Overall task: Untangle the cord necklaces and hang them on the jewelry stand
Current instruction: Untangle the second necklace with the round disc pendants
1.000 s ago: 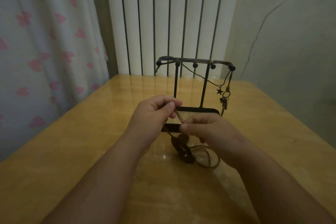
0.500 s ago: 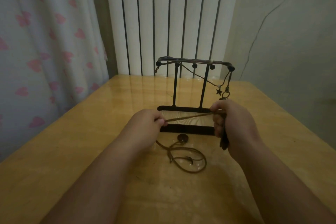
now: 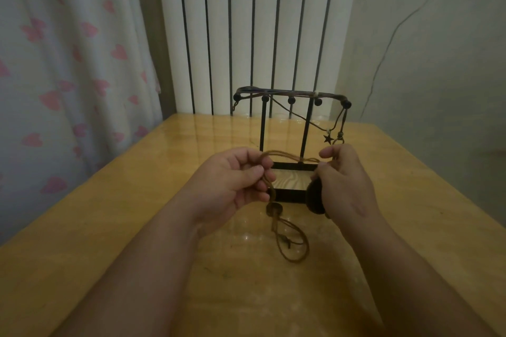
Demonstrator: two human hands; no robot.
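untangling is under way: the left hand (image 3: 235, 183) is pinching the cord necklace (image 3: 273, 209) and the right hand (image 3: 342, 180) is pinching another stretch, seemingly cupping a dark pendant (image 3: 315, 198). slack is trailing toward the table (image 3: 137, 227)'s near edge, in front of the jewelry stand (image 3: 263, 128). next, i judge, it is needing a clear lift onto the top bar (image 3: 290, 93).

No text, label, brand, number or sign can be read anywhere, for the jewelry stand (image 3: 293, 166), the cord necklace (image 3: 273, 210), the table (image 3: 109, 227) and the curtain (image 3: 68, 63) with its pink hearts carry no legible writing.
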